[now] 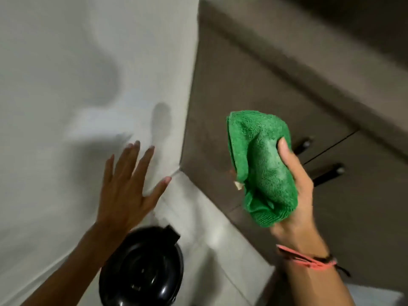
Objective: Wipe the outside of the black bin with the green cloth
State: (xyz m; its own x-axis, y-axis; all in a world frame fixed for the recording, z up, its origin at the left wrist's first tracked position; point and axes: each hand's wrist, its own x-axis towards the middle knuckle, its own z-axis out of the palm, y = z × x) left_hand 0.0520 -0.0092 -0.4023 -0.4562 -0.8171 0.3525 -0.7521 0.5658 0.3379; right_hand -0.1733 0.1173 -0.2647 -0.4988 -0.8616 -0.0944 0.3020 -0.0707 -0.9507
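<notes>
- While the green cloth (261, 167) is bunched in the right hand (293, 195), fingers curled round it and thumb pressed on its face, no contact with the black bin (141, 270) is seen.
- The left hand (128, 186) is held flat and fully spread, nothing in it; whether it touches the white wall (66, 62) behind it cannot be told.
- The bin is found below both hands, under the left forearm and nearer to it than to the right hand; its glossy domed lid is seen from above, and its outer sides are hidden from view.
- Handling, judged: the cloth is soft, light and limp, best kept balled in the palm. The bin looks like hard, smooth plastic, probably light and slippery, so it is likely to slide or tip under wiping pressure; steadying at the lid or rim with the free hand is advised.
- A pink band (306, 259) is noted on the right wrist.
- No brand, label or writing can be read; a small pale tag on the cloth is too blurred.
</notes>
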